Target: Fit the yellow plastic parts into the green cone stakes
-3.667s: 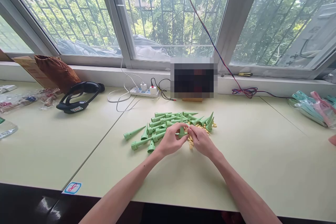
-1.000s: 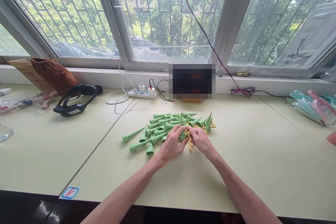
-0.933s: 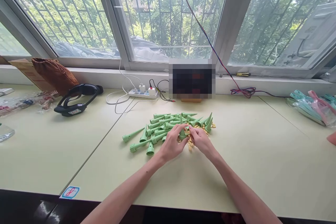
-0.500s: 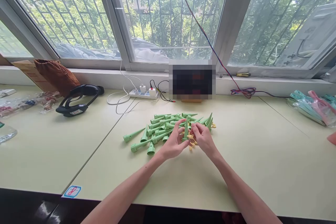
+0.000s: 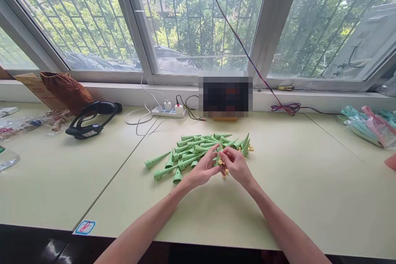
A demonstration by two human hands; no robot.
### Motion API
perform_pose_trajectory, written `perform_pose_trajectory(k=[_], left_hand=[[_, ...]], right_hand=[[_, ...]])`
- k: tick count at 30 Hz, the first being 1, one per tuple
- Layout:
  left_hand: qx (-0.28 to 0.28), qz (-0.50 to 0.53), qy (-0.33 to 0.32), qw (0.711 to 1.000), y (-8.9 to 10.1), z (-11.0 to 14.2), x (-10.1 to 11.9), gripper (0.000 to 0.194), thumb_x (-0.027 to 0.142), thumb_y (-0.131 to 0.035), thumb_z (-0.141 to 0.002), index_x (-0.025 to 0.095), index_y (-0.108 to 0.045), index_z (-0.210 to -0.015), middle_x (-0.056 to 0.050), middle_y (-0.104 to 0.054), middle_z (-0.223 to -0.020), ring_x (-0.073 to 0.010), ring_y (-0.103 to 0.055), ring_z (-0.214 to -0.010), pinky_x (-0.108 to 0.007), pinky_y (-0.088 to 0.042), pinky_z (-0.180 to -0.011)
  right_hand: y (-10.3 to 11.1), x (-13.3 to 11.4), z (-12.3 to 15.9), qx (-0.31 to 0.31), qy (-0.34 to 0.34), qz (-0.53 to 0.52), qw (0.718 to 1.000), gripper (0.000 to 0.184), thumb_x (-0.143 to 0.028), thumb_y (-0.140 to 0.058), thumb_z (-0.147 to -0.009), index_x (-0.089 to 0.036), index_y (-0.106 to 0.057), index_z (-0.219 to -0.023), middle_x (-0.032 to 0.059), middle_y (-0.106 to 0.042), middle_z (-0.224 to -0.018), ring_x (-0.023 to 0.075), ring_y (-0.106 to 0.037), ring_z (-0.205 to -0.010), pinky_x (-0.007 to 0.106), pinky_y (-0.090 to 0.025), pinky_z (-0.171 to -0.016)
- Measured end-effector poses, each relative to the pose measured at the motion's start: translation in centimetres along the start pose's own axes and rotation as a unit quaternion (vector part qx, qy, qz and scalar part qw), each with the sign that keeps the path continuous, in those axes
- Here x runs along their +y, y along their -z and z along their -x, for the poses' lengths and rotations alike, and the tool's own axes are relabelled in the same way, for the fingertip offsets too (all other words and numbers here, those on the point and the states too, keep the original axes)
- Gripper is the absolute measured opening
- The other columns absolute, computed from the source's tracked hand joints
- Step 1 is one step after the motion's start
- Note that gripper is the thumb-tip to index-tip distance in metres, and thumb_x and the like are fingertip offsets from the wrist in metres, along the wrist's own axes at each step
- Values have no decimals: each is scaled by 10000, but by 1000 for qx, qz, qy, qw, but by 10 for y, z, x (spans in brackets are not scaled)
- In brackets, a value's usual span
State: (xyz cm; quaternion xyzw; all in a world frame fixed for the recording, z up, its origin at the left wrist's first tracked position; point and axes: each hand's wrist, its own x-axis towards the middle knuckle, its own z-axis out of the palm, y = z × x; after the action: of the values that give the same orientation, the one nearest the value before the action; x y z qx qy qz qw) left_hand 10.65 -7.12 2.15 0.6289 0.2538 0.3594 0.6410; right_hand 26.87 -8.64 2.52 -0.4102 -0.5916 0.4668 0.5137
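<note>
My left hand [image 5: 203, 170] is closed round the lower part of a green plastic watering spike [image 5: 218, 154], whose pointed end is up. My right hand [image 5: 236, 165] pinches a small yellow plug [image 5: 220, 162] against the side of that spike; whether the plug sits in a hole there I cannot tell. Behind and left of my hands lies a heap of similar green spikes [image 5: 188, 148], hollow, with ribbed collars. Several loose yellow plugs [image 5: 225, 173] lie below my fingers, partly hidden by them, and others [image 5: 251, 149] show at the heap's right end.
On the left of the table [image 5: 173, 218] are a black headset [image 5: 89, 126], a brown pouch [image 5: 66, 90] and plastic-wrapped items. A power strip [image 5: 168, 110] with cables and a blurred screen [image 5: 227, 95] stand along the window. Bagged teal and pink items [image 5: 368, 126] lie at right.
My right hand has moved slightly left, bringing the yellow plug against the spike. The spike in my left hand leans a little more. The view has shifted slightly.
</note>
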Motion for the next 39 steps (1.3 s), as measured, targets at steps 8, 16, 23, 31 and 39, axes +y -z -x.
perform_pose_trajectory(k=[8,16,23,31,39], left_hand=[[-3,-56,-12,998,0,4,-2,740,314,-609,-897,336,-218,-1526,-127,-461,-1412,-142,-564,-859,-325,-529,-800],[-14,-68,-17,997,2,4,-7,762,334,-588,-911,348,-152,-1537,-117,-438,-1430,-162,-563,-914,-365,-534,-848],[-20,-67,-22,997,4,4,-11,744,315,-567,-924,362,-144,-1535,-116,-422,-1437,-155,-563,-884,-380,-546,-837],[23,-61,-51,997,-6,-1,-3,746,239,-581,-898,324,-182,-1523,-97,-534,-1212,-171,-590,-946,-352,-521,-854],[66,-238,-66,967,-8,-2,1,712,192,-599,-848,277,-295,-1487,-9,-530,-910,-113,-478,-744,-243,-444,-675]], right_hand=[[-2,1,0,-5,-16,-5,1000,389,-555,-566,-877,-207,-487,-719,-56,-495,-549,111,-514,-391,235,-427,-389],[-3,0,0,-4,-4,-4,1000,369,-514,-568,-889,-204,-488,-707,-71,-447,-517,100,-502,-378,217,-401,-383],[-3,-3,1,-1,-3,2,1000,380,-531,-568,-880,-204,-496,-702,-73,-442,-497,98,-507,-375,209,-397,-386],[-1,-5,-3,12,4,-3,1000,358,-522,-577,-875,-203,-507,-727,-51,-488,-547,110,-508,-430,228,-404,-423],[3,-2,-4,86,31,86,992,278,-480,-583,-886,-207,-536,-863,-27,-515,-620,132,-448,-532,251,-359,-495]])
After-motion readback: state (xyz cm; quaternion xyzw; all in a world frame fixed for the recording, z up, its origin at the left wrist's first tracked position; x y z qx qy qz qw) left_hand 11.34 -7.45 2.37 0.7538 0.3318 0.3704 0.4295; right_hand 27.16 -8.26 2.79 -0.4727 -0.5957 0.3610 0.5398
